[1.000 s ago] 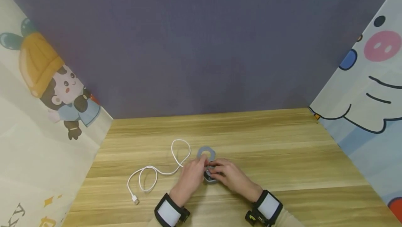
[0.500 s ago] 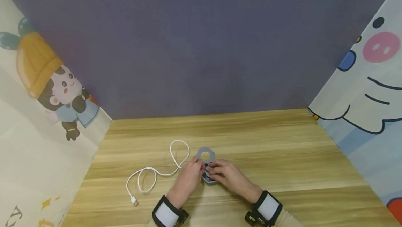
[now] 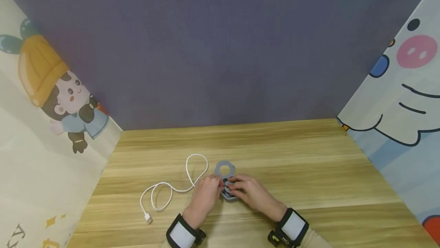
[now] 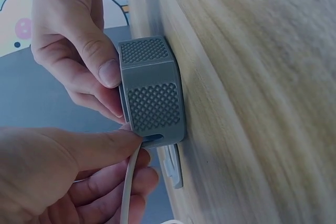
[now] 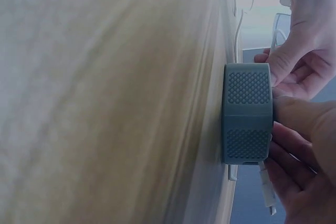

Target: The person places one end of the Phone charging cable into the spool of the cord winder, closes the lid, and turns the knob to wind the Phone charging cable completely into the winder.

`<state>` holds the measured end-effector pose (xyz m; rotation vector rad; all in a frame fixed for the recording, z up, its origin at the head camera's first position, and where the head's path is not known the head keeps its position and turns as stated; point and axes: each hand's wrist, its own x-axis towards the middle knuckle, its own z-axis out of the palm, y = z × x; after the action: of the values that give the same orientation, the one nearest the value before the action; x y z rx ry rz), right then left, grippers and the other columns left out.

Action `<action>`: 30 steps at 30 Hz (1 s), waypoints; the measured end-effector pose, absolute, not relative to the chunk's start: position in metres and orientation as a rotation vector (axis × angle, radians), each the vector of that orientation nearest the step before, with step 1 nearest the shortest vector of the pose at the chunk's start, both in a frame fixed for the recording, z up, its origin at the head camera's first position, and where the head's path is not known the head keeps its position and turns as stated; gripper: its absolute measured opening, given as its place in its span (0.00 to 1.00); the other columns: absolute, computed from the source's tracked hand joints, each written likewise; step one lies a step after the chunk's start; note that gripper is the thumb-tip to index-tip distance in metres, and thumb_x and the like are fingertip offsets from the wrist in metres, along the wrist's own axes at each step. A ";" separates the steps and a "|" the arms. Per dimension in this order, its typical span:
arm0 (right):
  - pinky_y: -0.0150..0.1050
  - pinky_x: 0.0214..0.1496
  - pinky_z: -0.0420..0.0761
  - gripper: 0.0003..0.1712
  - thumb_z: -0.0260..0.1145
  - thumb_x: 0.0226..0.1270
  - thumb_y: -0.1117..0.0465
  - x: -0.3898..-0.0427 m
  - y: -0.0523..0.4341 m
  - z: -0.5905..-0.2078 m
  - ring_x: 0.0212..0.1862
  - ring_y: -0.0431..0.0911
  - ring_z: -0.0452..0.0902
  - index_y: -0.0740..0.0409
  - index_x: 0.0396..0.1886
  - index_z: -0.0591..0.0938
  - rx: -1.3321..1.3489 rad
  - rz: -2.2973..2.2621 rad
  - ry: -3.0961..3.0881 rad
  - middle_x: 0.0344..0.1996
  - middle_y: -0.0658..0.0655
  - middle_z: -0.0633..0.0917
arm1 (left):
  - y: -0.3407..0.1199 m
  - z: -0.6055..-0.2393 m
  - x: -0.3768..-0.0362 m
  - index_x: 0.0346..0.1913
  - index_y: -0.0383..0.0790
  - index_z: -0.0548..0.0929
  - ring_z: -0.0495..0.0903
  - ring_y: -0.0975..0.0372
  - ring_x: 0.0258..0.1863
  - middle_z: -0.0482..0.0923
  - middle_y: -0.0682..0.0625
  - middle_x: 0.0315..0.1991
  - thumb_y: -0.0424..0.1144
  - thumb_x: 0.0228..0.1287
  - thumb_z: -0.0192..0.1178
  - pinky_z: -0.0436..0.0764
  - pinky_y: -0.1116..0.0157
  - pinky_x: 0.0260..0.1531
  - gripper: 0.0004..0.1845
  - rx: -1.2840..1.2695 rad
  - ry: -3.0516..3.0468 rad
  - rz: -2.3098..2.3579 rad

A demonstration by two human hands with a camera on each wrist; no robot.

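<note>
Both hands meet at a small grey box (image 3: 229, 194) on the wooden table (image 3: 309, 171); the left hand (image 3: 205, 196) pinches the white cable (image 3: 172, 189) at the box's slot; the right hand (image 3: 252, 194) grips the box, steadying it; the step looks like feeding cable in; next, I judge, it needs a steady push; a grey ring (image 3: 225, 169) lies just behind.

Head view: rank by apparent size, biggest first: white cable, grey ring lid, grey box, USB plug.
1. White cable, its loops spread widest across the table.
2. Grey ring lid.
3. Grey box, mostly hidden under both hands, so its rank against the lid is unsure.
4. USB plug, clearly smallest.
</note>
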<state>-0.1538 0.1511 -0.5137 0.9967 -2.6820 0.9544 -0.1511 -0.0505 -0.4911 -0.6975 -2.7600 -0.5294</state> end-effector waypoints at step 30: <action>0.44 0.59 0.85 0.10 0.75 0.65 0.62 -0.153 0.152 -0.512 0.56 0.51 0.83 0.57 0.45 0.92 0.995 0.995 -2.674 0.54 0.57 0.87 | -0.060 -0.492 -0.151 0.45 0.32 0.83 0.84 0.61 0.28 0.86 0.50 0.26 0.21 0.52 0.71 0.83 0.65 0.30 0.16 -0.704 -2.803 -0.944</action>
<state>-0.1525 0.1520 -0.5117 0.9948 -2.6736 0.9950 -0.1515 -0.0602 -0.4922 -0.7042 -2.8026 -0.9442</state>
